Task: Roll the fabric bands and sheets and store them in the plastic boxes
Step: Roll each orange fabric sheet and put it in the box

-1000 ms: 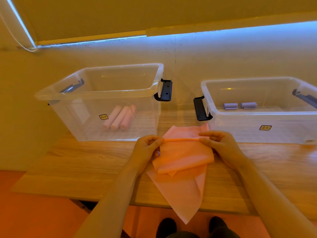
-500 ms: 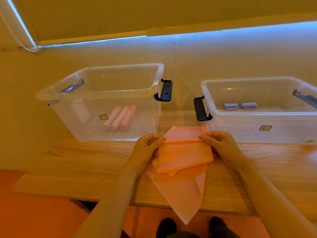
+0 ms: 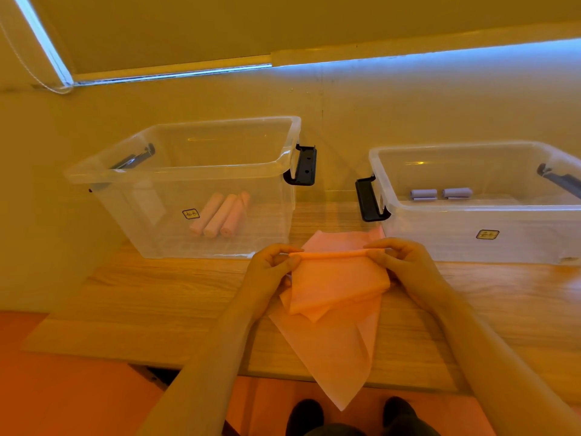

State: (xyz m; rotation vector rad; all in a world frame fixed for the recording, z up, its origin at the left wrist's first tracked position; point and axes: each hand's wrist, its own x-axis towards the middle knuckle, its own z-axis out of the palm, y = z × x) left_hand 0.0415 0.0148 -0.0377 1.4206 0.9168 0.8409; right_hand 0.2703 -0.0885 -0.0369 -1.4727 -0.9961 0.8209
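Note:
A pink fabric sheet (image 3: 336,294) lies folded on the wooden table (image 3: 157,297), one corner hanging over the near edge. Its far edge is turned into a thin roll. My left hand (image 3: 270,269) pinches the roll's left end and my right hand (image 3: 399,265) pinches its right end. The left clear plastic box (image 3: 132,174) holds three pink fabric rolls (image 3: 220,215). The right clear plastic box (image 3: 471,209) holds two small lilac rolls (image 3: 440,194).
Both boxes stand at the back of the table against the wall, with black handles (image 3: 303,166) facing the gap between them. The table's near edge runs just in front of my feet (image 3: 305,416). An orange floor lies below.
The rolled far edge of the pink sheet has grown slightly tighter between my fingers. Both hands stay at the roll's ends, almost in the same place.

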